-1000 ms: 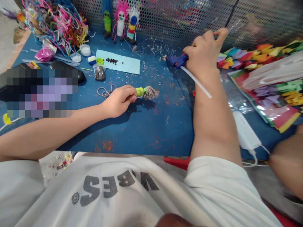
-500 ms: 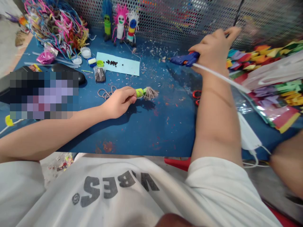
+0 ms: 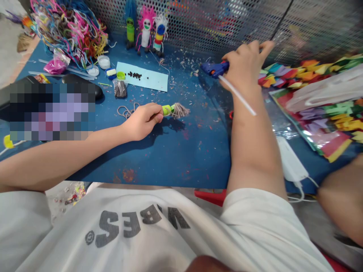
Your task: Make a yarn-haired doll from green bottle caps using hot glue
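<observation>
My left hand [image 3: 143, 121] is closed round a small green tube figure [image 3: 168, 110] with a tuft of beige yarn [image 3: 179, 110] at its end, held just above the blue table [image 3: 170, 151]. My right hand [image 3: 245, 66] grips a blue glue gun [image 3: 212, 68] near the back mesh wall, nozzle pointing left. A white glue stick [image 3: 236, 95] juts out behind the gun along my forearm. The index finger is stretched toward the mesh.
Three finished yarn-haired figures [image 3: 146, 28] stand at the back. A heap of coloured yarn [image 3: 68, 26] lies at the far left, a light blue card [image 3: 143, 76] with dark beads beside it. Coloured paper packs [image 3: 317, 98] fill the right side. Another person's arm [image 3: 340, 196] shows at lower right.
My right hand lifted the glue gun up and to the right, then brought it back left and down. The left hand with the green figure has stayed put.
</observation>
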Available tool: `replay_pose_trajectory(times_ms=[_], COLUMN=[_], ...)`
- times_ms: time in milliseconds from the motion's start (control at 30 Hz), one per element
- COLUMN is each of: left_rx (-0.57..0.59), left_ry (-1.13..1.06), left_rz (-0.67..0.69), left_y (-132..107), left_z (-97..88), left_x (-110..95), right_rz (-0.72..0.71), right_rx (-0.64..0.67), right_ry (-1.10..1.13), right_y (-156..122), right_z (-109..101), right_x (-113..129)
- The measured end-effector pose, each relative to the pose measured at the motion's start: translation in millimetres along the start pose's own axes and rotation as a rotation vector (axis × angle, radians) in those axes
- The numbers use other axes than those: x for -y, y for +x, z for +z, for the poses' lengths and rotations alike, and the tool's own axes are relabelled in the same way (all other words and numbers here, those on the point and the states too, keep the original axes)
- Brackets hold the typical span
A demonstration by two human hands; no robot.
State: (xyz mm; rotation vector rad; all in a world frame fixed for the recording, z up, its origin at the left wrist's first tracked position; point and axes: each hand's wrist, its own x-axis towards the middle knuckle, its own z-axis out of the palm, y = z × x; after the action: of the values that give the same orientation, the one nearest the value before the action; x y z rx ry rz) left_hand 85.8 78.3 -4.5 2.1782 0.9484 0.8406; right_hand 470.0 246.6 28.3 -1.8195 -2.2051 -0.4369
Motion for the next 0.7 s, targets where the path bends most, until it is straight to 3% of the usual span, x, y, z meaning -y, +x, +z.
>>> replay_pose_trajectory(times_ms=[233,433,600,700], left_rx=[-0.005,0.003,0.001,0.004], left_ry=[-0.019,-0.018,-0.025,-0.032], left_rz=[0.005,0.007,0.005,0.006], left_y=[0,0,1,1], left_z=[0.4,-0.3,-0.4,-0.3], left_x=[0,0,-1,-1], right_rz=[-0.025,-0.062,-0.178,-0.135], right_rx=[0.022,-0.007,-0.039,-0.028], right_ry=[-0.058,-0.074,-0.075,0.022], right_y=[-2,-1,-2,-2], right_z=[11,16,9,0], right_x=[0,-17,-32,-27])
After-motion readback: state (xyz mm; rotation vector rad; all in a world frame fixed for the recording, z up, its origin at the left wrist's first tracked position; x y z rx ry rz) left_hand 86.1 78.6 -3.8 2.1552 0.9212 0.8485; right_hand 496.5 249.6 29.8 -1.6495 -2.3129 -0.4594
